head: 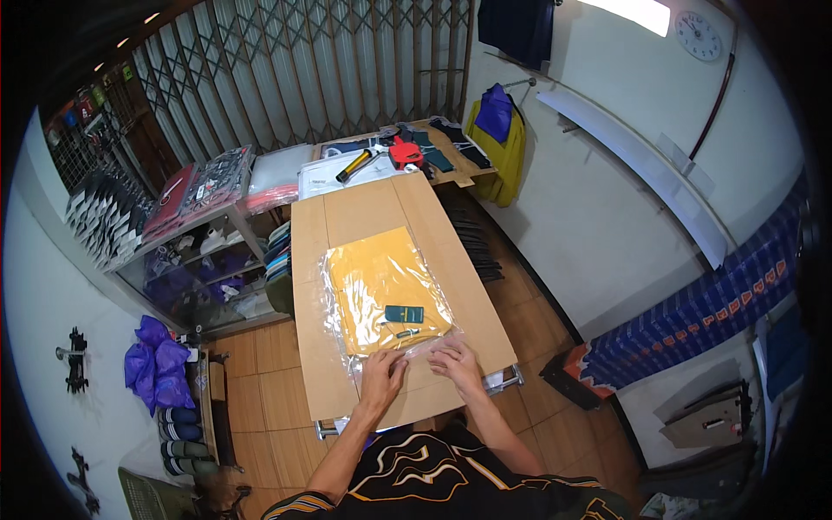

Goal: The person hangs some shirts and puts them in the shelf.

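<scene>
A folded yellow garment (374, 279) in a clear plastic bag (422, 268) lies on the cardboard-topped table (357, 208). A dark green tag (403, 314) shows on the garment near its lower edge, with a smaller green label just below. My left hand (385, 374) rests at the bag's near edge, its fingertips on the plastic. At the near right corner, my right hand (457, 365) has bent fingers by the thin plastic edge; whether they pinch it is hard to tell.
Beyond the table's far edge lie a black-and-yellow cylinder (353, 166), a red tape dispenser (405, 153) and dark garments. A glass display case (208, 266) with packaged clothes on top stands at left. Stacked blue boxes (689, 318) are at right. Purple bags (156, 364) sit lower left.
</scene>
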Demonstrator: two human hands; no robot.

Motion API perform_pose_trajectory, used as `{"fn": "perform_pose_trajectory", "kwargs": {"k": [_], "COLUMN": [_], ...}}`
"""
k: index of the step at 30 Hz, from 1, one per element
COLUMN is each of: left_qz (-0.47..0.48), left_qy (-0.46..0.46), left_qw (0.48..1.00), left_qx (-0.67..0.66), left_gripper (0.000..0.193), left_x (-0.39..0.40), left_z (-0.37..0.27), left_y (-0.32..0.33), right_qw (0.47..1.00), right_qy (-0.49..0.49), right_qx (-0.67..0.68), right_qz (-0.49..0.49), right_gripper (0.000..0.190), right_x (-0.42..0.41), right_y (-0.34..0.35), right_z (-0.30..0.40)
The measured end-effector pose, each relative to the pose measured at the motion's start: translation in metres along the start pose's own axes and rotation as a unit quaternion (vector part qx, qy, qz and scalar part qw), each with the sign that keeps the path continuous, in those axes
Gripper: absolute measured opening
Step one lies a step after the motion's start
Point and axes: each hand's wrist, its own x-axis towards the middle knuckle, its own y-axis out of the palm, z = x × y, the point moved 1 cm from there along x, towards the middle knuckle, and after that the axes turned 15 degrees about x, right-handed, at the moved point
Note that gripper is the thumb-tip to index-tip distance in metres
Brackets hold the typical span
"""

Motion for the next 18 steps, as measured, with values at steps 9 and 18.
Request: {"fn": "perform_pose_trajectory", "kwargs": {"k": [9,18], "left_qz": [-0.026,-0.009], "left_qy": [0.016,-0.038], "left_qw": [0.999,0.999], "left_qx": [0.018,-0.035], "left_gripper": [0.012,0.012], "left_x": [0.003,0.001], "left_z": [0.004,0.012], "left_y": [0.006,0.011], "right_qw": [0.999,0.991], "right_qy": [0.027,-0.028], "right_qx": [-0.035,-0.131], "right_qz": [0.009,-0.028], "right_gripper": [0.023,0.018], "right_x": [-0.004,-0.012], "right_y": [0.022,0.048], "right_z": [-0.02,-0.028]}}
